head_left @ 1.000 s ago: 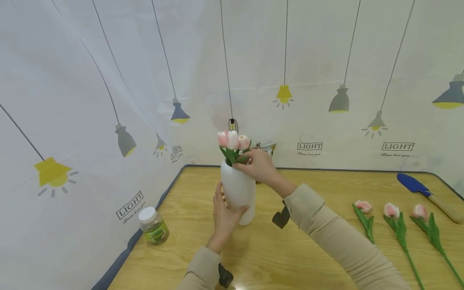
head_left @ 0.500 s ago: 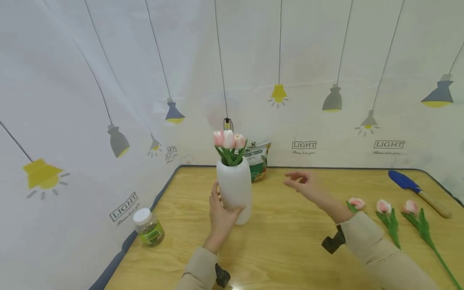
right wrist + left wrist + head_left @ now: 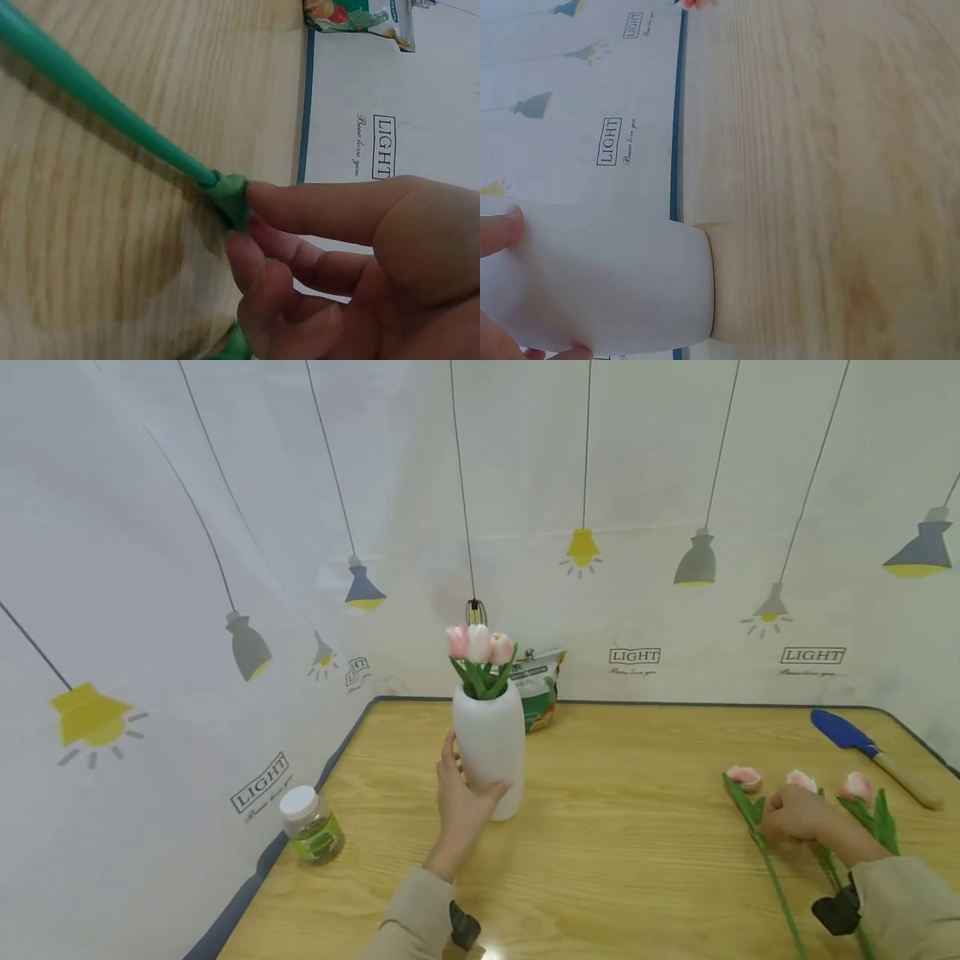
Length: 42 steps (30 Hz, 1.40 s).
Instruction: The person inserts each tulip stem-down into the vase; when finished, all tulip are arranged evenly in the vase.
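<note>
In the head view a white vase [image 3: 491, 735] stands on the table, several pink-and-white tulips [image 3: 478, 645] in its mouth. My left hand [image 3: 463, 806] grips the lower part of the vase, thumb across its front. Over at the right, my right hand [image 3: 806, 814] is at the leftmost loose tulip [image 3: 744, 778]. The right wrist view shows thumb and fingers pinching that tulip's green stem [image 3: 112, 112] where its leaves begin. A second tulip [image 3: 801, 779] lies partly hidden behind this hand, and a third tulip [image 3: 857, 787] lies to its right.
A lidded jar [image 3: 315, 831] with a green label stands at the table's left edge. Behind the vase leans a green-and-white bag [image 3: 540, 689]. A blue trowel [image 3: 873, 752] with a wooden handle lies at the far right. A lamp-printed curtain [image 3: 645, 610] borders the table.
My right hand has left the tulips in the vase, moved right and down, and taken hold of the leftmost loose tulip. The left hand keeps its grip on the vase.
</note>
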Available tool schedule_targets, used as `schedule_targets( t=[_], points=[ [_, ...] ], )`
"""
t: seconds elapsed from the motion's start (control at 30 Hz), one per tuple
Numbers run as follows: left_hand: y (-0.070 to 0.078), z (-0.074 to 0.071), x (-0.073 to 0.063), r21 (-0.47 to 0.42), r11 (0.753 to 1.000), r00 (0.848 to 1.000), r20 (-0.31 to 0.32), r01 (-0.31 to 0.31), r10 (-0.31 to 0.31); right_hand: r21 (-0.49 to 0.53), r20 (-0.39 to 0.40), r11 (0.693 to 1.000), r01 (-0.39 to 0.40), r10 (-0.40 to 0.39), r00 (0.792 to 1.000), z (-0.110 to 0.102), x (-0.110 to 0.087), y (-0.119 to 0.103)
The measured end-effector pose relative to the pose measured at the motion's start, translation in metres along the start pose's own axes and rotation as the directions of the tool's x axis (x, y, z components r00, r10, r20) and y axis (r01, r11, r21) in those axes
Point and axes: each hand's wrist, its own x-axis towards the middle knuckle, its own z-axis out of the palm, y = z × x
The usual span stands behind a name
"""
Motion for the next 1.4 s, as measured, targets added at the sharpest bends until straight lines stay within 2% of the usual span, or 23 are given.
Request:
schedule_targets(
  t=[0.1,0.3,0.43,0.63,0.73,0.87,1.17,1.3,1.4],
  points=[
    [0.000,0.001,0.000,-0.007,1.000,1.000,-0.008,0.001,-0.001,0.045,0.049,0.999,0.000,-0.002,0.999,0.004,-0.002,0.002],
    [-0.002,0.002,0.000,-0.005,1.000,1.000,-0.007,0.001,-0.001,0.052,0.049,0.998,-0.031,0.029,0.998,0.012,-0.004,-0.002],
    [-0.002,0.001,0.000,0.004,1.000,1.000,0.005,0.002,-0.002,0.076,0.100,0.995,-0.065,0.058,0.993,0.015,-0.005,-0.005],
    [-0.003,0.001,0.000,0.007,1.000,1.000,0.007,-0.003,0.002,0.207,0.151,0.978,-0.035,0.004,0.989,0.017,-0.005,-0.002],
    [-0.004,0.002,0.000,0.009,1.000,1.000,0.007,0.000,0.000,0.261,0.158,0.965,-0.010,-0.032,0.987,0.019,-0.005,0.000],
    [-0.004,0.002,0.000,0.006,1.000,1.000,0.009,0.007,-0.007,0.281,0.137,0.960,0.005,-0.045,0.990,0.021,-0.007,-0.002],
    [-0.002,0.002,-0.001,-0.004,1.000,1.000,0.017,0.019,-0.019,0.342,0.117,0.939,0.033,-0.077,0.990,0.019,-0.006,-0.018],
    [-0.001,0.002,-0.001,-0.008,0.999,0.999,0.018,0.034,-0.034,0.429,0.074,0.903,0.014,-0.051,0.996,0.011,0.000,-0.032],
    [-0.001,0.002,0.000,-0.015,0.999,0.999,0.020,0.042,-0.042,0.518,0.022,0.855,0.026,-0.044,0.999,0.004,0.005,-0.047]
  ],
)
